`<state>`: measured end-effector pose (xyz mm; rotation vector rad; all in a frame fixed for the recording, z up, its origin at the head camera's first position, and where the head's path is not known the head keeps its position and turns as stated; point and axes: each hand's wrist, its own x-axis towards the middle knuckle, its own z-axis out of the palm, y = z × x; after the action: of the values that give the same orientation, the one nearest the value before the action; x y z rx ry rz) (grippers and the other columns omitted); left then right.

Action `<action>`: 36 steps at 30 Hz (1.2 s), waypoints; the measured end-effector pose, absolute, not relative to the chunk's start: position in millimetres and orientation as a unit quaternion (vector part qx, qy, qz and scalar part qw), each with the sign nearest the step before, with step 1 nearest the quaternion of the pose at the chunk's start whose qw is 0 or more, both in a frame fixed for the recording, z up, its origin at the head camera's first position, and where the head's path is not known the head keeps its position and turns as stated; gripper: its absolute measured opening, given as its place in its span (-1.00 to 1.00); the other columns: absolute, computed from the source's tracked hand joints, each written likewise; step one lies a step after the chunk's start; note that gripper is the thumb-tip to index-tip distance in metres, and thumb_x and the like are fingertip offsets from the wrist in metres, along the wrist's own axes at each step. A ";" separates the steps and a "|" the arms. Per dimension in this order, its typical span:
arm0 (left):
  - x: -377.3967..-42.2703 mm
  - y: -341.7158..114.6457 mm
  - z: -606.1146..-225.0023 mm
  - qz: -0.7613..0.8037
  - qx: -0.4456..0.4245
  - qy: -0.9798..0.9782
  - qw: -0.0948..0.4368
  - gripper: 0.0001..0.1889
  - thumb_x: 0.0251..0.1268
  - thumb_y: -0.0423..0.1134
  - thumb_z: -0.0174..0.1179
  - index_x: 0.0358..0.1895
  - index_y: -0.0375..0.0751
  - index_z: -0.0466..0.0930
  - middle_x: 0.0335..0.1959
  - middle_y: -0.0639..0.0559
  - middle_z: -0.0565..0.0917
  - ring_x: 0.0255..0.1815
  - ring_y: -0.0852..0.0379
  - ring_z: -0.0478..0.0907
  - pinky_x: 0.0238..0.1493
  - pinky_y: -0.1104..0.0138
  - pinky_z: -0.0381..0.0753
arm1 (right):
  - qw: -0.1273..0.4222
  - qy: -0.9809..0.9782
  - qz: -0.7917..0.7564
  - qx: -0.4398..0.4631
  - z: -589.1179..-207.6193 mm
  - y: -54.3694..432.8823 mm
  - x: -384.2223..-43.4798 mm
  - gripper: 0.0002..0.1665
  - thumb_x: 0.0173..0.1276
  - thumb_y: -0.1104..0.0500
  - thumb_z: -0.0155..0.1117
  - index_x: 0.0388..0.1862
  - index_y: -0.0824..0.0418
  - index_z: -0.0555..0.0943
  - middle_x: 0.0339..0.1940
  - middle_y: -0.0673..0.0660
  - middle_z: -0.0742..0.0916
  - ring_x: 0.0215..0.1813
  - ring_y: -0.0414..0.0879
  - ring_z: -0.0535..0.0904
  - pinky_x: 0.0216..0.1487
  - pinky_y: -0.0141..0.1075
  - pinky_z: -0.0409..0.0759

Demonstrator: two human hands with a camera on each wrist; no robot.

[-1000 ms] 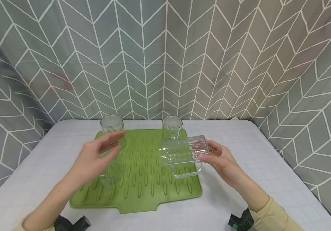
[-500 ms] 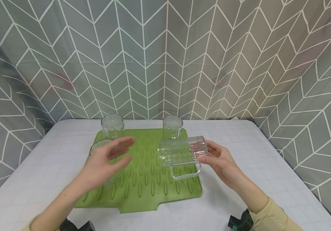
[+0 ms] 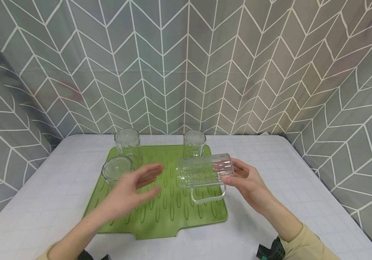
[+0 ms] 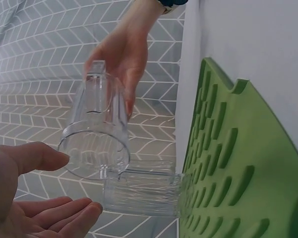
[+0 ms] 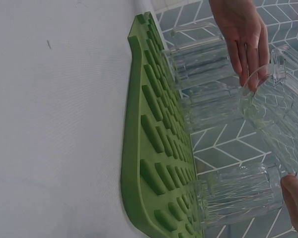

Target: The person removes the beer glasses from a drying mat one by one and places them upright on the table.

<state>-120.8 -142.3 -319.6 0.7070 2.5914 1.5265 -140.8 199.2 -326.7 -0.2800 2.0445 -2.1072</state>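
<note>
My right hand point(image 3: 249, 184) grips a clear glass mug point(image 3: 202, 171) by its right end. The mug lies sideways in the air above the green mat, its handle towards me. To its left, my left hand point(image 3: 132, 191) hangs over the mat with fingers extended and thumb apart, holding nothing. In the left wrist view, one round end of the held mug point(image 4: 97, 134) faces the left hand point(image 4: 37, 193), with a gap between them. Only a thumb and part of the right hand point(image 5: 297, 201) show in the right wrist view.
On the ribbed green mat point(image 3: 160, 225) stand more glass mugs: one at back left point(image 3: 127, 144), one nearer at left point(image 3: 116, 169), partly behind the left hand, and one at back right point(image 3: 193, 142). A white cloth point(image 3: 263, 148) covers the table. Patterned grey curtains point(image 3: 186, 65) surround it.
My left hand has moved right and towards me, nearing the held mug and uncovering the nearer left mug. The right hand and its mug have stayed almost still.
</note>
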 end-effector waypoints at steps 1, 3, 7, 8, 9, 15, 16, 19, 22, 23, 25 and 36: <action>-120.6 -141.1 -320.8 0.491 0.229 0.840 0.029 -0.34 0.34 -0.14 0.31 0.44 -0.25 0.32 0.40 -0.15 0.48 0.36 -0.15 0.48 0.37 0.13 0.48 | 0.096 0.690 -0.711 -0.094 -326.7 199.2 -140.8 -0.10 0.25 0.25 0.33 0.50 0.40 0.16 0.38 0.33 0.44 0.25 -0.17 0.53 0.24 -0.47 0.56; -120.0 -138.9 -323.3 0.486 0.230 0.843 0.034 -0.32 0.35 -0.12 0.29 0.45 -0.26 0.30 0.41 -0.16 0.46 0.36 -0.16 0.48 0.38 0.12 0.47 | 0.096 0.692 -0.709 -0.092 -326.5 199.1 -140.5 -0.09 0.25 0.25 0.33 0.51 0.39 0.15 0.40 0.34 0.43 0.25 -0.18 0.53 0.24 -0.48 0.56; -119.5 -134.5 -328.4 0.482 0.225 0.846 0.047 -0.30 0.35 -0.09 0.30 0.47 -0.24 0.28 0.42 -0.13 0.46 0.38 -0.14 0.47 0.38 0.12 0.47 | 0.096 0.691 -0.711 -0.090 -326.5 199.1 -140.4 -0.09 0.25 0.25 0.33 0.51 0.40 0.15 0.40 0.35 0.42 0.25 -0.18 0.53 0.24 -0.48 0.56; -119.4 -133.6 -329.7 0.481 0.224 0.846 0.050 -0.29 0.35 -0.09 0.30 0.48 -0.24 0.27 0.42 -0.12 0.46 0.38 -0.13 0.46 0.38 0.12 0.47 | 0.097 0.691 -0.710 -0.091 -326.6 199.0 -140.4 -0.09 0.25 0.25 0.33 0.51 0.40 0.15 0.40 0.35 0.43 0.25 -0.18 0.53 0.24 -0.47 0.56; -119.4 -132.8 -331.0 0.481 0.223 0.846 0.055 -0.29 0.35 -0.09 0.30 0.49 -0.23 0.26 0.42 -0.11 0.46 0.39 -0.13 0.46 0.38 0.12 0.47 | 0.098 0.691 -0.710 -0.092 -326.8 198.9 -140.4 -0.08 0.25 0.25 0.33 0.51 0.40 0.15 0.39 0.35 0.43 0.25 -0.17 0.53 0.24 -0.47 0.56; -118.9 -128.7 -336.5 0.485 0.229 0.841 0.077 -0.25 0.36 -0.05 0.28 0.52 -0.22 0.20 0.44 -0.09 0.44 0.40 -0.13 0.44 0.39 0.11 0.47 | 0.100 0.689 -0.711 -0.093 -328.5 198.4 -140.0 -0.08 0.25 0.25 0.34 0.51 0.40 0.15 0.39 0.35 0.44 0.25 -0.17 0.54 0.25 -0.47 0.55; -118.7 -128.1 -336.9 0.486 0.230 0.839 0.080 -0.24 0.37 -0.04 0.27 0.52 -0.22 0.19 0.44 -0.10 0.44 0.40 -0.14 0.44 0.39 0.11 0.47 | 0.100 0.689 -0.712 -0.094 -328.7 198.2 -139.8 -0.09 0.25 0.25 0.33 0.51 0.40 0.15 0.39 0.35 0.44 0.25 -0.17 0.54 0.25 -0.47 0.56; -118.0 -126.7 -337.8 0.494 0.228 0.835 0.087 -0.25 0.37 -0.05 0.27 0.53 -0.20 0.19 0.45 -0.08 0.43 0.41 -0.14 0.43 0.39 0.11 0.47 | 0.102 0.687 -0.712 -0.097 -328.9 197.4 -139.0 -0.09 0.25 0.24 0.33 0.51 0.40 0.15 0.36 0.31 0.47 0.25 -0.17 0.54 0.26 -0.46 0.55; -118.0 -125.6 -339.9 0.503 0.231 0.828 0.092 -0.25 0.38 -0.06 0.26 0.53 -0.23 0.18 0.44 -0.10 0.43 0.40 -0.17 0.43 0.38 0.12 0.48 | 0.104 0.687 -0.712 -0.101 -329.2 196.4 -138.5 -0.08 0.24 0.24 0.34 0.50 0.40 0.15 0.33 0.28 0.50 0.25 -0.15 0.55 0.26 -0.45 0.55; -118.0 -125.1 -340.7 0.505 0.232 0.826 0.093 -0.25 0.38 -0.07 0.27 0.52 -0.23 0.18 0.44 -0.10 0.43 0.40 -0.16 0.44 0.38 0.12 0.48 | 0.106 0.687 -0.711 -0.103 -329.4 196.1 -138.4 -0.09 0.24 0.23 0.34 0.50 0.40 0.16 0.33 0.27 0.51 0.25 -0.15 0.55 0.27 -0.44 0.55; -118.0 -124.3 -342.3 0.507 0.233 0.824 0.093 -0.25 0.38 -0.07 0.27 0.52 -0.25 0.18 0.43 -0.10 0.44 0.39 -0.16 0.45 0.38 0.13 0.48 | 0.107 0.684 -0.714 -0.105 -329.9 195.6 -138.2 -0.09 0.24 0.24 0.34 0.50 0.41 0.16 0.33 0.27 0.51 0.25 -0.14 0.55 0.27 -0.44 0.55; -117.6 -120.8 -343.3 0.521 0.249 0.811 0.092 -0.26 0.38 -0.13 0.27 0.52 -0.29 0.18 0.43 -0.10 0.45 0.39 -0.20 0.45 0.38 0.09 0.48 | 0.119 0.679 -0.715 -0.116 -330.9 193.4 -137.0 -0.11 0.25 0.22 0.35 0.49 0.38 0.20 0.32 0.26 0.53 0.28 -0.11 0.54 0.28 -0.41 0.54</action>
<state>-117.6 -120.8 -343.3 0.7404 2.4083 1.5476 -137.0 193.4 -330.9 -0.3390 1.9857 -2.0916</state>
